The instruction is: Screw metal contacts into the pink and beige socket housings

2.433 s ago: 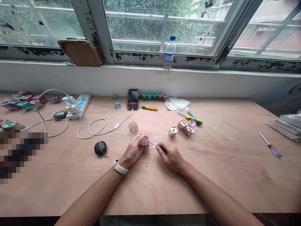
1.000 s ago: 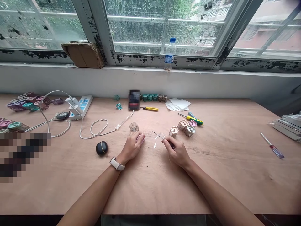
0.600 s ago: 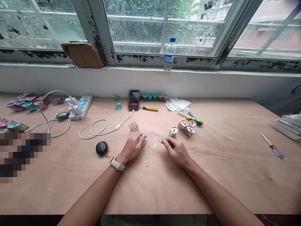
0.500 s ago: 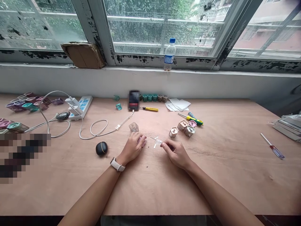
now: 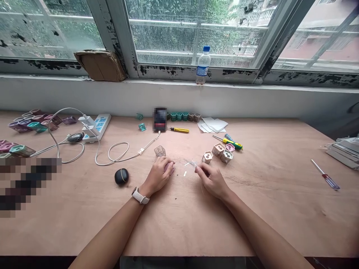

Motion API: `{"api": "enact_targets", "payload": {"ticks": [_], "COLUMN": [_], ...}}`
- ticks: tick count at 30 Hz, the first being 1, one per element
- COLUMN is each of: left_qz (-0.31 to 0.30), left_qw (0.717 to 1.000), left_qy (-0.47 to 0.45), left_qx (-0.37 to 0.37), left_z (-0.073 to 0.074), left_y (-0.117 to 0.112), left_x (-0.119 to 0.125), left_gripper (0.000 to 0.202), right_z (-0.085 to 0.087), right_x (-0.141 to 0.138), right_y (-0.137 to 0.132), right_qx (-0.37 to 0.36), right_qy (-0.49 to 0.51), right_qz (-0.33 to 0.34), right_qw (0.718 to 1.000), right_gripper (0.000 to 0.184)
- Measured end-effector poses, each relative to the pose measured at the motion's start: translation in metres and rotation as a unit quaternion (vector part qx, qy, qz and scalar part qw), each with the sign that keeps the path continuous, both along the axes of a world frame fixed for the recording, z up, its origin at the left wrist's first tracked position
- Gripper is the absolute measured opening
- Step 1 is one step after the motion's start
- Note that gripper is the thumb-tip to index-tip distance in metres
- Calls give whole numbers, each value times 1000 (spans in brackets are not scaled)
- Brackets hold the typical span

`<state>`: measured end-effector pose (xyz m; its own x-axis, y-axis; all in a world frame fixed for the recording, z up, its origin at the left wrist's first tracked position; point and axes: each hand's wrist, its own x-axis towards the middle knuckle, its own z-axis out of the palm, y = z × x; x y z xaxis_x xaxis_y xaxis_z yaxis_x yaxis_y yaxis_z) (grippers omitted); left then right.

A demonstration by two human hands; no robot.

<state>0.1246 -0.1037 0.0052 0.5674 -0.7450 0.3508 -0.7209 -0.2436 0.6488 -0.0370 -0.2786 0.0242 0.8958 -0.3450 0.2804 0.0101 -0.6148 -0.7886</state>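
My left hand (image 5: 158, 173) rests on the wood with its fingers closed over a small pink translucent plastic part (image 5: 169, 169), mostly hidden. My right hand (image 5: 211, 181) pinches a thin, clear-looking pin or small tool (image 5: 191, 163) that points up and left. Two tiny metal strips (image 5: 185, 174) lie on the bare wood between my hands. A clear plastic cube-shaped housing (image 5: 159, 151) stands just above my left hand. Beige socket housings (image 5: 207, 157) sit just beyond my right fingers.
The plywood bench (image 5: 179, 231) holds a power strip (image 5: 97, 129), white cables, a black pouch (image 5: 121, 176), several coloured housings at far left, screwdrivers (image 5: 227, 142), and paper sheets (image 5: 213, 124). A window sill runs behind, with a water bottle (image 5: 203, 65).
My right hand has moved slightly right and away from my left hand, taking the thin clear piece with it. My left hand stays in place over the pink part.
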Motion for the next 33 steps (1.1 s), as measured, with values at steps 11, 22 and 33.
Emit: {"api": "enact_targets", "payload": {"ticks": [11, 22, 33], "left_qz": [-5, -96, -142], "left_qw": [999, 991, 981], "left_qy": [-5, -86, -122], "left_qx": [-31, -45, -42], "left_z": [1, 15, 7], "left_y": [1, 5, 0], "left_x": [0, -11, -19], "left_gripper": [17, 47, 22], "right_z": [-2, -5, -6], "right_x": [1, 1, 2], "right_y": [2, 7, 14], "right_qx": [-2, -39, -46], "right_qy": [33, 31, 35], "right_qz": [45, 73, 106], "right_qw": [998, 996, 993], "right_gripper": [39, 34, 31]}}
